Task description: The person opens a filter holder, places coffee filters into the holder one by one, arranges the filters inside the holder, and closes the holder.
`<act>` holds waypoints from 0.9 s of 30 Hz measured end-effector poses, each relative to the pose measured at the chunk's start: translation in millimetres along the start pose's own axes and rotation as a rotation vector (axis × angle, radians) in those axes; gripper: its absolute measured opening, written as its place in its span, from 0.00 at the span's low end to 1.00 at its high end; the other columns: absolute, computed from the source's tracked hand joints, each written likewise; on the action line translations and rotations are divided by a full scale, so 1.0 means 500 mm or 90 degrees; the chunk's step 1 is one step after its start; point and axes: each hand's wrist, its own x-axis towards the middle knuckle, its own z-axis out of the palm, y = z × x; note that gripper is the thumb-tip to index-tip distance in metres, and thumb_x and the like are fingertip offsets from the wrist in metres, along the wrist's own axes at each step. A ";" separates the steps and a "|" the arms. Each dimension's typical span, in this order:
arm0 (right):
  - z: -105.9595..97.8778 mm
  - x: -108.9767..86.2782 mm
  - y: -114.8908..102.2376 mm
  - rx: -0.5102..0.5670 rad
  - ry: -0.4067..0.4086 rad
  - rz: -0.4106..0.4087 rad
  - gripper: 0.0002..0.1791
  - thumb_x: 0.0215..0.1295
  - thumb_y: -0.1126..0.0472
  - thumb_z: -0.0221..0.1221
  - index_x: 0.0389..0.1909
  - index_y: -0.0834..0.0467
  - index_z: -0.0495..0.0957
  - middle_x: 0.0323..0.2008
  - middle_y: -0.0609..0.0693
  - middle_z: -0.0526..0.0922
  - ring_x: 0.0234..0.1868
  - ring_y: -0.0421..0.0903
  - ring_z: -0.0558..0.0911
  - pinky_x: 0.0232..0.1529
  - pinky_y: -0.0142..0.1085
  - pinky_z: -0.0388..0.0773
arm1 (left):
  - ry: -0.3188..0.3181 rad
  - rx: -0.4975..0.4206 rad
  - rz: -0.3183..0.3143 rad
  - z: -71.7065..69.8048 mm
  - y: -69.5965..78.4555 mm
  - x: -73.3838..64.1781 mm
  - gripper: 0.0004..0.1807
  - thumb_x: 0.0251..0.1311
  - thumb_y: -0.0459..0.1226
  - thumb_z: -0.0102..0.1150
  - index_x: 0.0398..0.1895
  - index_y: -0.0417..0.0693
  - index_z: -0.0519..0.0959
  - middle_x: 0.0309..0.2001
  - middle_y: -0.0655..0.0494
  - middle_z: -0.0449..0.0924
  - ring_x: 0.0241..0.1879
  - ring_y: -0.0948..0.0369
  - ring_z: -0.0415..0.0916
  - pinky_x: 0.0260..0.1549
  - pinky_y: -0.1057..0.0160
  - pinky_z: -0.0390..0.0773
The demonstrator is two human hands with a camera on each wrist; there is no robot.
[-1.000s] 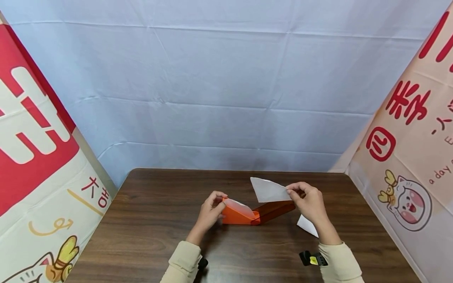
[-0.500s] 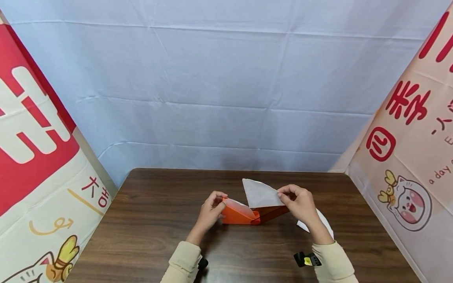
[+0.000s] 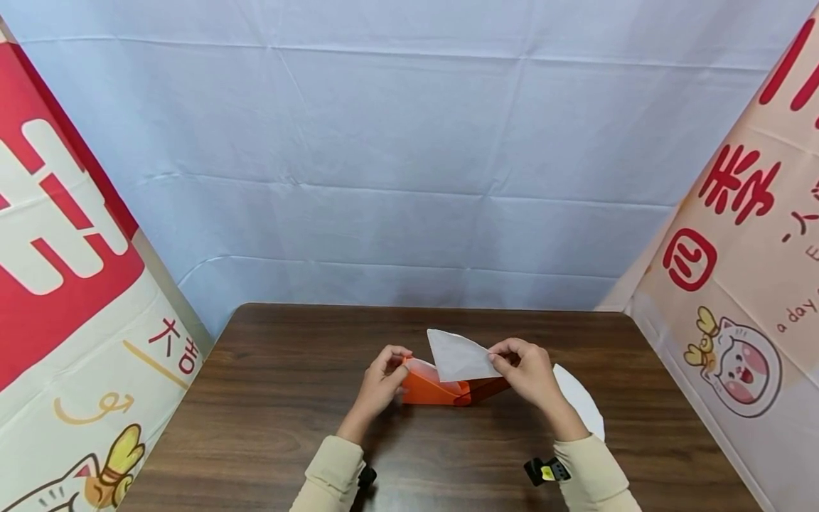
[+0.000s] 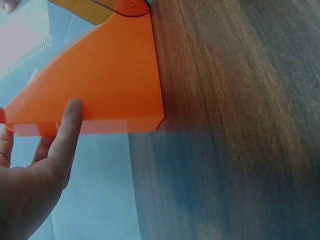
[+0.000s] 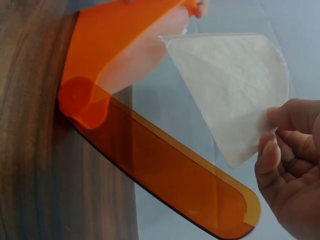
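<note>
An orange filter box (image 3: 424,388) stands on the table with its tinted see-through lid (image 5: 175,165) swung down to the right. White filters (image 5: 142,62) sit inside it. My left hand (image 3: 377,390) grips the box's left end, a finger lying along its side (image 4: 112,75) in the left wrist view. Between thumb and fingers, my right hand (image 3: 530,371) pinches a white paper coffee filter (image 3: 459,358) by its right corner. That filter is held in the air over the box's right part, its crimped edge (image 5: 200,36) uppermost in the right wrist view.
Another white filter (image 3: 581,402) lies on the brown table (image 3: 307,355) by the right forearm, partly covered by it. A pale cloth (image 3: 397,142) hangs behind the table. Printed banners stand at the left and right sides.
My right hand has moved left and slightly down, bringing the coffee filter over the box. More of the filter on the table now shows. My left hand stays in place.
</note>
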 end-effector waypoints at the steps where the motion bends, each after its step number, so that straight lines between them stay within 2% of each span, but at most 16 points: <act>1: 0.003 0.000 0.000 -0.005 -0.001 -0.006 0.06 0.53 0.71 0.65 0.26 0.57 0.81 0.21 0.41 0.77 0.19 0.37 0.71 0.18 0.31 0.69 | 0.000 -0.001 -0.001 0.000 0.000 0.000 0.11 0.62 0.28 0.51 0.47 0.42 0.73 0.44 0.40 0.73 0.41 0.47 0.75 0.30 0.43 0.78; 11: 0.038 -0.003 0.005 -0.045 0.008 -0.064 0.08 0.48 0.74 0.65 0.24 0.57 0.80 0.22 0.42 0.78 0.20 0.36 0.72 0.18 0.30 0.71 | -0.004 -0.001 -0.004 -0.001 -0.005 0.003 0.14 0.61 0.27 0.50 0.50 0.44 0.74 0.45 0.40 0.74 0.39 0.48 0.74 0.31 0.42 0.78; 27: 0.052 -0.012 0.005 -0.085 0.012 -0.054 0.08 0.47 0.72 0.66 0.24 0.56 0.81 0.23 0.45 0.79 0.21 0.37 0.73 0.20 0.31 0.73 | -0.003 -0.014 -0.002 -0.002 -0.010 0.000 0.13 0.63 0.29 0.51 0.50 0.43 0.74 0.46 0.40 0.74 0.41 0.47 0.74 0.31 0.42 0.78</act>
